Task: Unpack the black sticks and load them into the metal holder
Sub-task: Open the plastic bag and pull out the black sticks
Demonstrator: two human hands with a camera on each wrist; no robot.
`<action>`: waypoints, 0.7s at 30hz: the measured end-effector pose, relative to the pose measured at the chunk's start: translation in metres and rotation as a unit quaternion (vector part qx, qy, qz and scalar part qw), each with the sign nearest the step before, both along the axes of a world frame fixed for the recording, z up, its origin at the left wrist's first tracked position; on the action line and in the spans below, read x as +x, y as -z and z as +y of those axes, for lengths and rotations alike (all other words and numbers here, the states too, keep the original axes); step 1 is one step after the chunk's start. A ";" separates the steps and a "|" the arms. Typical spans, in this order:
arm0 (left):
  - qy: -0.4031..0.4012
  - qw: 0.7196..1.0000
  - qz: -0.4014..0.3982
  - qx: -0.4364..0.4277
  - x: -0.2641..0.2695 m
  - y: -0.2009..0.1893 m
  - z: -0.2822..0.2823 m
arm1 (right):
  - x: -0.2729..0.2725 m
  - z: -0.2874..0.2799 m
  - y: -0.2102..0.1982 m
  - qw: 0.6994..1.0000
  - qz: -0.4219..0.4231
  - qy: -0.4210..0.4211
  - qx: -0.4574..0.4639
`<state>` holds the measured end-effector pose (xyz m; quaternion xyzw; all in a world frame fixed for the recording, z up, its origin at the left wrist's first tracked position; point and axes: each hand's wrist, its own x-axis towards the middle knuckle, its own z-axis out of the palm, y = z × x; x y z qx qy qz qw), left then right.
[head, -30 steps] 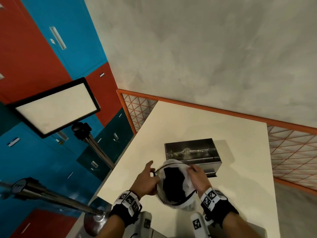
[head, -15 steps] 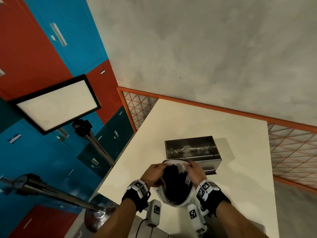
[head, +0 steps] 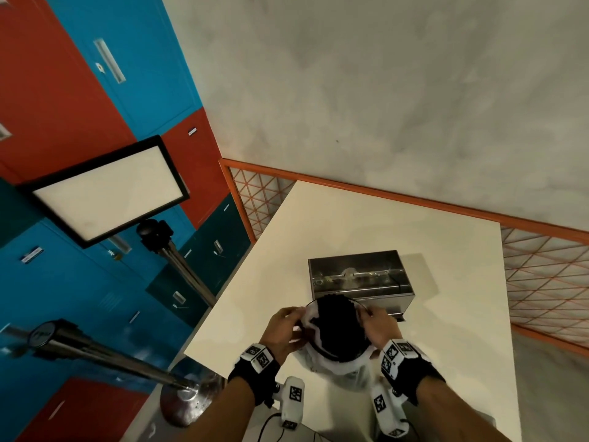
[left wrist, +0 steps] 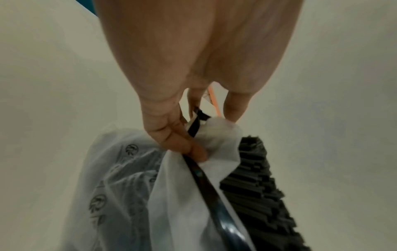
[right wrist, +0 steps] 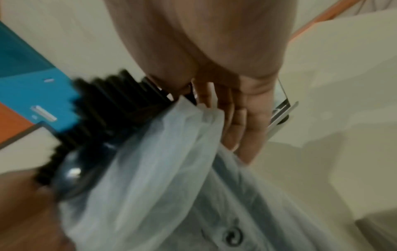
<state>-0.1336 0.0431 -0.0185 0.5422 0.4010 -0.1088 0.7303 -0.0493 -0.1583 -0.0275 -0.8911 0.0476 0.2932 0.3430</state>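
A bundle of black sticks (head: 338, 327) stands upright inside a translucent white plastic bag (head: 334, 366) with a black drawstring rim, held just above the table's near edge. My left hand (head: 287, 328) pinches the bag's rim on the left; its thumb (left wrist: 182, 144) presses the white plastic against the black band. My right hand (head: 377, 327) grips the rim on the right, fingers (right wrist: 236, 122) curled over the plastic. The stick ends (left wrist: 255, 171) poke out of the mouth of the bag (right wrist: 171, 152). The open metal holder (head: 360, 279) sits right behind the bag.
The white table (head: 382, 231) stretches beyond the holder to an orange-framed mesh fence (head: 541, 275). A tripod with a light panel (head: 108, 193) stands left of the table, before red and blue lockers (head: 63, 90).
Both hands have slid up to the bag's rim and drawn it down, so the black sticks stand out more. The bag has come a little nearer the holder.
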 end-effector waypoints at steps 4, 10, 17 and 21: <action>0.101 0.982 0.062 0.144 -0.009 -0.004 0.007 | -0.002 -0.015 -0.004 0.995 0.088 0.021 0.044; 0.193 0.976 0.047 0.088 -0.016 -0.002 -0.009 | -0.021 -0.006 -0.015 0.915 0.243 0.184 0.265; 0.031 0.999 -0.013 -0.024 -0.016 0.001 -0.008 | -0.023 -0.012 -0.008 0.866 0.172 0.256 0.392; 0.055 0.997 0.057 0.020 -0.022 0.013 -0.011 | -0.023 -0.013 0.006 0.851 0.161 0.303 0.398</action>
